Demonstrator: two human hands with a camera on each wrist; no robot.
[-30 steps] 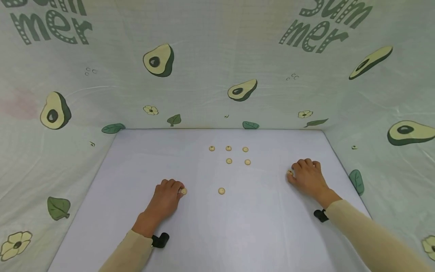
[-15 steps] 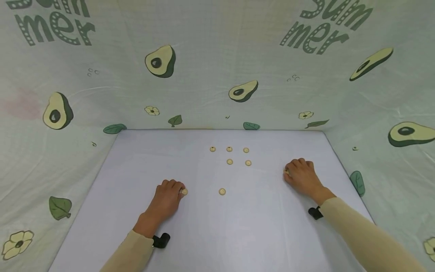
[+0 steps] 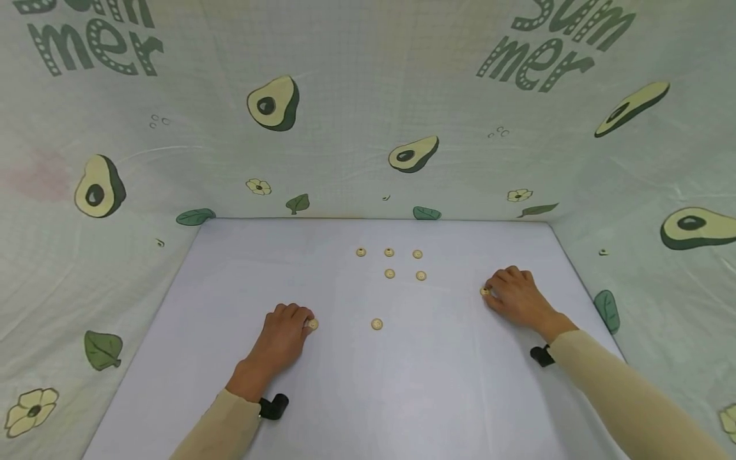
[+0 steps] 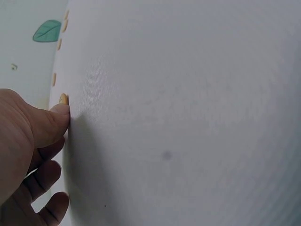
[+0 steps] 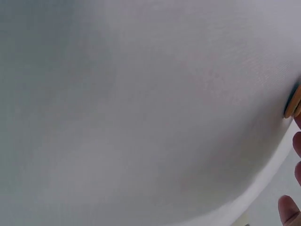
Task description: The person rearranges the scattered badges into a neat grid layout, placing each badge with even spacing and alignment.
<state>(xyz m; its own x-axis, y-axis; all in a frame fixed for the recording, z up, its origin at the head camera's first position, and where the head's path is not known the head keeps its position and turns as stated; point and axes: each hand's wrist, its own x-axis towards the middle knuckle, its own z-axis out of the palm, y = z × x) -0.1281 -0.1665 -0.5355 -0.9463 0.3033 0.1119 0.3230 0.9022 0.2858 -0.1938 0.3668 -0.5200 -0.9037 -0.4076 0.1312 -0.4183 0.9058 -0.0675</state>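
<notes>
My left hand [image 3: 283, 337] rests low over the white table, thumb and index finger pinching a round pale wooden button [image 3: 312, 324]. In the left wrist view that button [image 4: 63, 99] shows edge-on at the thumb tip. Farther right, my right hand [image 3: 519, 299] pinches another wooden button [image 3: 485, 291] at its fingertips. Only the edge of this button [image 5: 292, 102] and a few fingertips appear in the right wrist view. Between the hands lies a single loose button [image 3: 376, 324], closer to the left one.
Toward the back of the white tabletop [image 3: 345, 396], three buttons form a row, including a middle one [image 3: 389, 252]. Two more, one of them a right-hand button [image 3: 421, 276], lie just in front. An avocado-print cloth [image 3: 345, 115] hangs behind and along both sides.
My right hand has shifted slightly left with its button, then eased back a little, uncovering more of the button. My left hand keeps its place and its pinch.
</notes>
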